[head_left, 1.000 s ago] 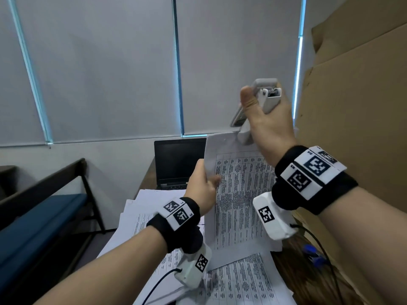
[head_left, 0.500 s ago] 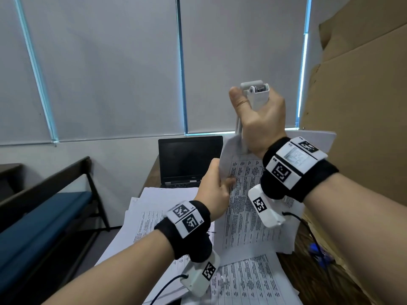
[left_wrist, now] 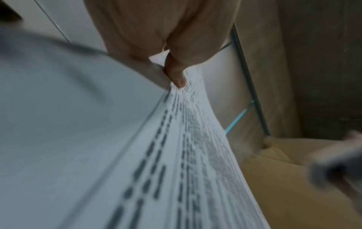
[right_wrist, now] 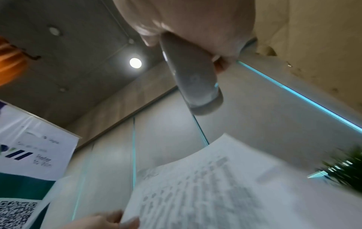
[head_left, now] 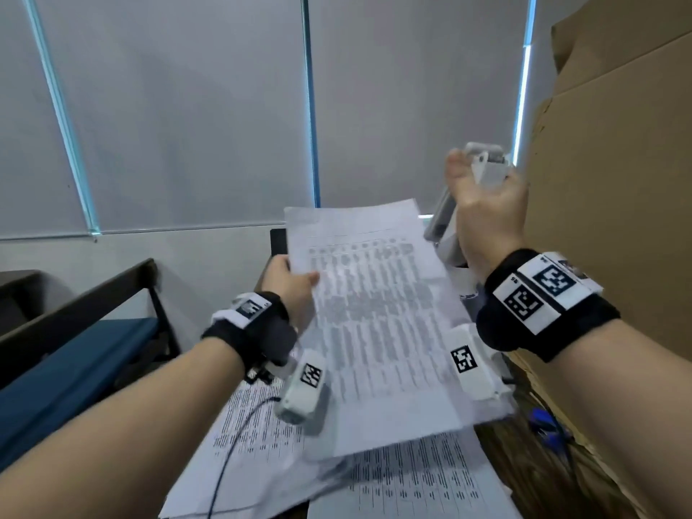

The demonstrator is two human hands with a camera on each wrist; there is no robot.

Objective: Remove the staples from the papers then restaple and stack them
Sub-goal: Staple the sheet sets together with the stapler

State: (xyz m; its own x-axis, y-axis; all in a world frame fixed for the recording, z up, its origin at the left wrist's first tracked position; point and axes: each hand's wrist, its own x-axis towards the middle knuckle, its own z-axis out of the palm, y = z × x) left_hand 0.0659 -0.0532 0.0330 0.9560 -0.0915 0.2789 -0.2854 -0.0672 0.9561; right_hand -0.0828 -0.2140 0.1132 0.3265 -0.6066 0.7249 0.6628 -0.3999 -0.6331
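Printed sheets [head_left: 374, 324] held up in the air above the desk, tilted, text side toward the head camera, print blurred. Pinched at the left edge near the top by the left hand [head_left: 290, 290]: thumb on the printed face, remaining fingers behind the sheets; thumb tip [left_wrist: 177, 75] seen pressing the paper edge in the left wrist view. Whether a staple sits in the top corner: cannot tell, too blurred. Stapler [head_left: 483, 170], light grey, gripped in the right hand [head_left: 486, 215], fingers and thumb curled round the body, raised up and to the right of the sheets, apart from them. Stapler nose [right_wrist: 197, 86] sticking out of the fist in the right wrist view, the sheets' top corner [right_wrist: 225, 155] below it, not touching. More printed papers [head_left: 412, 481] spread loose on the desk under both forearms, overlapping. Black bands with white square-code tags on both wrists, white camera pod under each. Dark wooden desk [head_left: 524, 462] showing at right, blue cable [head_left: 543, 425] on it. Cardboard [head_left: 618, 181] standing along the right side. Grey roller blinds [head_left: 187, 106] behind. Blue-cushioned bench [head_left: 67, 361] at left. Dark screen edge [head_left: 278, 241] just visible behind the sheets.
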